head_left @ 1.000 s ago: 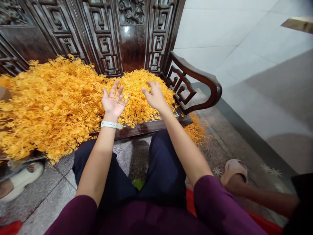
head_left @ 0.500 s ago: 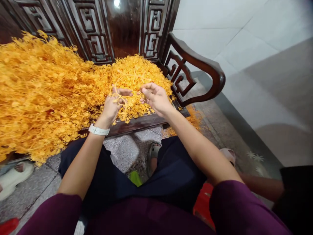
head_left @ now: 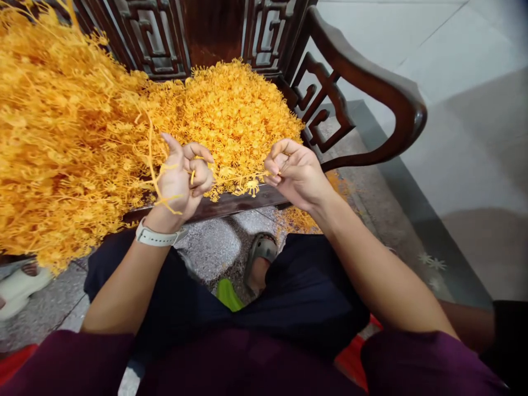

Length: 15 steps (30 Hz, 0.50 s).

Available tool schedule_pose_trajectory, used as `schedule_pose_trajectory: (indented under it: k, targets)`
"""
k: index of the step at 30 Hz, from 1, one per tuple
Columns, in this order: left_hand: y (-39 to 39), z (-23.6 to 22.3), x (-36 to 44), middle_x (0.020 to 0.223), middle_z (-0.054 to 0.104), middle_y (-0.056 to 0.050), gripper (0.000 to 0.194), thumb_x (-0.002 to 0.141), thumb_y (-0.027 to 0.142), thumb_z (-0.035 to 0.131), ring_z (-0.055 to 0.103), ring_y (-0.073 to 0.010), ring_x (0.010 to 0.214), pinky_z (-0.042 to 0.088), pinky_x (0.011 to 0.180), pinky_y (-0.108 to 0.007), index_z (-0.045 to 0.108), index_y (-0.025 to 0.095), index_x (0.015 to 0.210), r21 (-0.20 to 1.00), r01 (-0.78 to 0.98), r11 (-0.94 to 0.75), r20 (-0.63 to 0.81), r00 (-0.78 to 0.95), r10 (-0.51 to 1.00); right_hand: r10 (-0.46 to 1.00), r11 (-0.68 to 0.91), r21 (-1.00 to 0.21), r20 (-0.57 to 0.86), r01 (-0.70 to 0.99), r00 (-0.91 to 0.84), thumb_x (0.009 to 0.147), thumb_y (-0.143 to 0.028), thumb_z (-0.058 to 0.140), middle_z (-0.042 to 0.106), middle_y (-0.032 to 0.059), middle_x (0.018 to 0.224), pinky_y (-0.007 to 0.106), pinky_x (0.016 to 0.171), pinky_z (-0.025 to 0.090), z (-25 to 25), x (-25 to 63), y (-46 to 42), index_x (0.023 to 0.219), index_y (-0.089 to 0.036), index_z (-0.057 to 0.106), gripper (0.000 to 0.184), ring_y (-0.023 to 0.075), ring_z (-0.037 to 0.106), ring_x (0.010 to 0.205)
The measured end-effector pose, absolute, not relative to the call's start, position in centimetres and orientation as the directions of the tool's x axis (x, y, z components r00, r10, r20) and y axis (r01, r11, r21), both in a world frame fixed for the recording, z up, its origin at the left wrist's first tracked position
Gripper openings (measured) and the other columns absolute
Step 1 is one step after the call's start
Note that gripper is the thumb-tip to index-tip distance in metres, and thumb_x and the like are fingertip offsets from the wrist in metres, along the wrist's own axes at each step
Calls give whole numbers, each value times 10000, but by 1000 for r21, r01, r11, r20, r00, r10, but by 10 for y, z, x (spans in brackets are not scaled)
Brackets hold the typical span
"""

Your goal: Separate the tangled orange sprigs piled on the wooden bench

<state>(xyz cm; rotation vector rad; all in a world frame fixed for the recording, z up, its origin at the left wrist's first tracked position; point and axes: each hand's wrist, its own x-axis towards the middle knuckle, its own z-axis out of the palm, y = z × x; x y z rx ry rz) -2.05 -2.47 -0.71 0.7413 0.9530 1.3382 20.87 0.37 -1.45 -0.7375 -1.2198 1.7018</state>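
Observation:
My left hand [head_left: 181,179], a white watch [head_left: 159,235] on its wrist, is closed with curled fingers around a thin yellow plastic stem [head_left: 151,151]. The stem branches across the palm and up past the thumb. My right hand [head_left: 297,171] pinches the end of a thin yellow plastic sprig [head_left: 252,188] between thumb and forefinger. This sprig stretches towards my left hand and bears small spidery flower shapes. Behind both hands lies a heap of loose yellow plastic flower pieces [head_left: 243,110]. A larger pile of yellow plastic branches [head_left: 70,137] spreads on the left.
The heaps lie on a dark carved wooden bench with a curved armrest [head_left: 371,71] on the right. Fallen yellow bits [head_left: 301,220] lie on the floor below it. Another person's arm [head_left: 468,324] shows at lower right, and a pale shoe [head_left: 22,289] at lower left.
My hands have moved apart, the left one leftward and the right one rightward. A thin sprig now shows stretched between them. The view has shifted closer to the bench.

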Motion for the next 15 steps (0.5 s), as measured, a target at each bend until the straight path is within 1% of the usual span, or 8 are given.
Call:
schedule_pose_trajectory:
  k: [2,5,8,10,13,15]
  targets:
    - [-26,-3,-17,403,176,64,734,996,799,299,190,-90,297,226,331,-239,613,213,686,868,-473,150,-170,1,985,913,-104,-939,41,-328,-406,810,-272,778,481,-44,662,267,529,330,-13,211,5,879,-231,554,238,78,364,555]
    - [-29,3,-15,413,167,70,728,1019,767,286,169,-86,311,232,344,-225,612,201,698,828,-523,201,-211,40,977,925,-89,-930,55,-358,-375,757,-224,786,492,-50,640,249,522,309,-9,212,7,861,-228,557,252,71,371,553]
    - [-33,8,-18,418,180,67,739,1069,683,209,155,-83,335,248,371,-214,620,180,716,789,-568,233,-229,81,970,940,-99,-912,46,-398,-339,689,-152,765,526,-60,619,236,525,300,-5,209,8,852,-220,565,266,57,379,535]
    - [-37,11,-21,420,189,62,751,1095,612,147,153,-87,351,259,387,-215,633,169,732,775,-586,235,-220,98,970,949,-110,-893,37,-437,-314,657,-133,748,548,-64,605,226,522,291,-4,204,8,849,-212,571,273,51,385,524]
    - [-39,12,-28,420,200,55,738,1105,553,124,152,-103,365,300,402,-235,646,168,753,784,-587,204,-186,92,978,958,-106,-866,41,-488,-283,641,-163,755,577,-54,607,219,509,281,-4,196,13,838,-204,575,269,57,404,525]
    - [-38,11,-32,421,216,50,689,1111,524,174,156,-109,374,322,405,-242,640,170,747,811,-555,184,-176,68,982,957,-114,-847,48,-520,-287,671,-188,757,590,-46,616,223,509,289,-4,192,20,847,-199,581,248,60,409,517]
